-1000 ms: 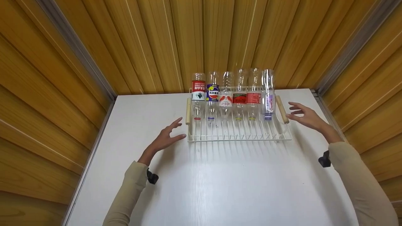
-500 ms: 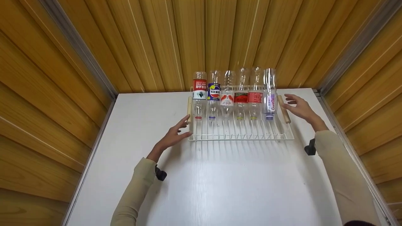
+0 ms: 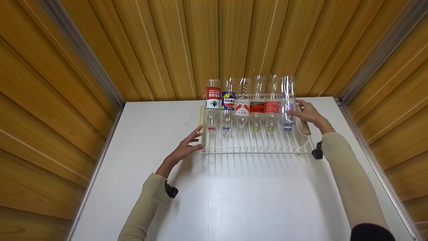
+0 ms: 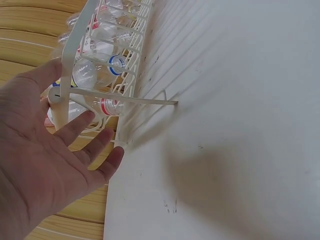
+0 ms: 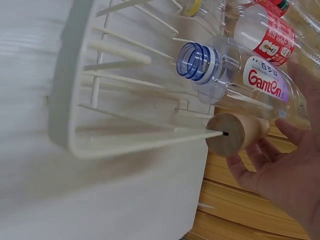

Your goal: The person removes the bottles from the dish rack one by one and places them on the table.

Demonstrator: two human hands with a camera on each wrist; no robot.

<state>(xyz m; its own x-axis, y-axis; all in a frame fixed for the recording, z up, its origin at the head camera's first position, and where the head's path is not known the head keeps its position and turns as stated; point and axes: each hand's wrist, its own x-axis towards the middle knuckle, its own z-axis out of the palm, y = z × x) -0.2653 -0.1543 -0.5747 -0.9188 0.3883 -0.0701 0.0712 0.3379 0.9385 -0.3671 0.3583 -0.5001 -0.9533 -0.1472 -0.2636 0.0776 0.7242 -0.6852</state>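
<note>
A white wire rack [image 3: 254, 153] holds a row of clear plastic bottles, necks toward me. At its right end, my right hand [image 3: 309, 113] is at the Ganten bottle [image 3: 288, 88], with the thumb over its label. In the right wrist view, its loosely bent fingers spread around the wooden handle [image 5: 235, 134] and the bottle [image 5: 245, 75]; firm contact cannot be told. My left hand [image 3: 182, 150] is beside the rack's left wooden handle [image 3: 202, 117], fingers spread. In the left wrist view, one fingertip of that hand [image 4: 45, 145] meets the handle's edge, and the palm holds nothing.
Left of the Ganten bottle stand several others, among them a red-and-white labelled bottle [image 3: 213, 100] and a blue labelled one [image 3: 228, 100]. The rack rests on a white table [image 3: 214, 201], near its back edge. Wood-patterned panels [image 3: 160, 50] rise behind and at both sides.
My right hand has moved left from beside the right handle to the Ganten bottle. My left hand has come slightly right and forward to the left handle. The bottles keep their places.
</note>
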